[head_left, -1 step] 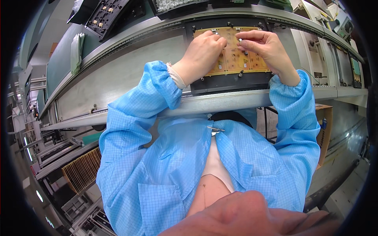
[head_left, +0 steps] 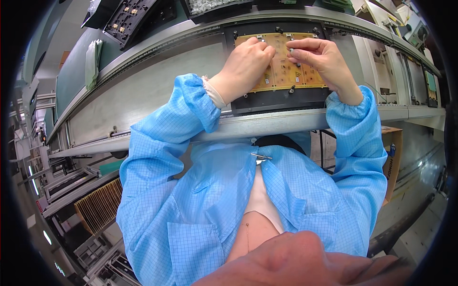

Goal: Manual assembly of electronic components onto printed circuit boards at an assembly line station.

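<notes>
An orange-yellow circuit board panel with small parts on it lies in a black carrier frame with knobs round its edge. My left hand is closed over the panel's left part, its fingers curled down; whatever they pinch is hidden beneath them. Above the panel's right half, my right hand holds a small pale electronic component between thumb and index fingertip. Its exact kind is too small to make out.
The carrier sits between the metal rails of a conveyor. Beyond the far rail are a black tray of small parts and a black bin of whitish pieces. A cardboard box stands below on the right.
The component in my right fingertips looks slightly turned and a little lower, showing a greener side. My left hand stays in place.
</notes>
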Tool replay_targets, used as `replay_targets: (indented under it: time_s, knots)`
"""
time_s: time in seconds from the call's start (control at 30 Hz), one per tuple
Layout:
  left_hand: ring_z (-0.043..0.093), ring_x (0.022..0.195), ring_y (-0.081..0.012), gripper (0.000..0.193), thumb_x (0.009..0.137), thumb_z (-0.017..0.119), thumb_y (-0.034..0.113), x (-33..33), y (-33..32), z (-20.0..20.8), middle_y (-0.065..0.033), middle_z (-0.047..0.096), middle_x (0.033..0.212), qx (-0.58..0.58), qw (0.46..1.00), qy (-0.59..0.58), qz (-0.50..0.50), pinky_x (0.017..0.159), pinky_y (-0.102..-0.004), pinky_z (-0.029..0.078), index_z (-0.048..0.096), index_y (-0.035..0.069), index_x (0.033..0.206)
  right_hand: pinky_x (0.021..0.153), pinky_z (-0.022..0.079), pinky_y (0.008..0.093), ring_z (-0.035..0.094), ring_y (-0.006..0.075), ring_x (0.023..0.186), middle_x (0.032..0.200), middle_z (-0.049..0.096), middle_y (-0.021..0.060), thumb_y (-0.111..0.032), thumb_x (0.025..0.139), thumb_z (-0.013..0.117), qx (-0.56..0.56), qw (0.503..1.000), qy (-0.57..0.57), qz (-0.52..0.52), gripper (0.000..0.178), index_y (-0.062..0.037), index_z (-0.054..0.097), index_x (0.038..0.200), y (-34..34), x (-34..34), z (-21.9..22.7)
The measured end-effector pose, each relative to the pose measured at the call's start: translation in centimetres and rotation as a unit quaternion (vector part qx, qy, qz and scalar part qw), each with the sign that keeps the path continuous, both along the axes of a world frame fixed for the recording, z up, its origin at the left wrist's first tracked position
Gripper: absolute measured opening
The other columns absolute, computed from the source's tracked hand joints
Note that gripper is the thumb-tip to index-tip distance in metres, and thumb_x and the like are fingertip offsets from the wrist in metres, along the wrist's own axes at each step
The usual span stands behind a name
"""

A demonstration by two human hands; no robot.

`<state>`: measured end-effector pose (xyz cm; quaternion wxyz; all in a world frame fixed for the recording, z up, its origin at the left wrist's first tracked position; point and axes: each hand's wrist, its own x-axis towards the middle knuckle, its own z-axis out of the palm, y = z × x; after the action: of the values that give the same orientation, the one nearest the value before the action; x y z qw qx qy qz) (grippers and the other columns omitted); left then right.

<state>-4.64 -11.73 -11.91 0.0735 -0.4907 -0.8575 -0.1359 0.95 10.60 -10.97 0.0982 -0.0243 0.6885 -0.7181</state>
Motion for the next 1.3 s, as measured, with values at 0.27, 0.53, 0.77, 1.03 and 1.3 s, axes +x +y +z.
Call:
replay_targets:
  time_s: [0.27,0.53,0.77,1.03,1.3]
  knots:
    - [0.058,0.095,-0.0267,0.017,0.072,0.067,0.002,0.4,-1.1,-0.4,-0.0112,0.06,0.098,0.079,0.996,-0.025,-0.015,0.085,-0.034,0.05,0.065,0.003,0.089,0.082,0.056,0.026,0.067,0.0131,0.093,0.103,0.069,0.0083,-0.012,0.094,0.067,-0.127,0.988,-0.085,0.012,0.028,0.0015,0.065,0.119,0.5,0.9,-1.0]
    - [0.058,0.094,-0.027,0.021,0.074,0.069,0.005,0.3,-2.0,-1.2,-0.0084,0.06,0.097,0.195,0.978,-0.071,-0.025,0.083,-0.0373,0.049,0.068,0.005,0.095,0.076,0.055,0.0241,0.066,0.0118,0.085,0.1,0.07,0.0073,-0.01,0.094,0.067,0.053,0.997,-0.048,0.001,0.023,0.0024,0.067,0.113,-1.2,0.9,-0.9]
    - [0.058,0.089,-0.0243,0.01,0.078,0.069,0.007,-1.4,-4.9,0.0,-0.0042,0.061,0.095,0.238,0.97,-0.042,0.002,0.08,-0.0362,0.05,0.069,0.008,0.088,0.06,0.047,0.0272,0.06,0.0126,0.068,0.081,0.065,0.005,-0.011,0.086,0.073,0.438,0.882,0.167,-0.053,0.011,-0.0023,0.074,0.093,-4.2,1.0,-0.7]
    - [0.058,0.089,-0.0239,0.009,0.079,0.069,0.008,-1.8,-6.0,-0.8,-0.0028,0.061,0.094,0.245,0.968,-0.053,0.016,0.08,-0.0368,0.05,0.069,0.009,0.088,0.058,0.045,0.0303,0.056,0.0178,0.063,0.075,0.06,0.0076,-0.015,0.085,0.075,0.48,0.852,0.194,-0.081,0.013,-0.0023,0.074,0.089,-5.0,1.3,-1.2]
    - [0.058,0.089,-0.0239,0.007,0.081,0.069,0.009,-1.7,-6.2,-0.9,-0.0035,0.06,0.093,0.249,0.967,-0.047,0.012,0.081,-0.0374,0.049,0.07,0.009,0.088,0.058,0.046,0.0314,0.057,0.0185,0.062,0.073,0.061,0.0084,-0.016,0.085,0.075,0.52,0.821,0.217,-0.093,0.016,-0.0007,0.073,0.086,-5.5,1.5,-0.9]
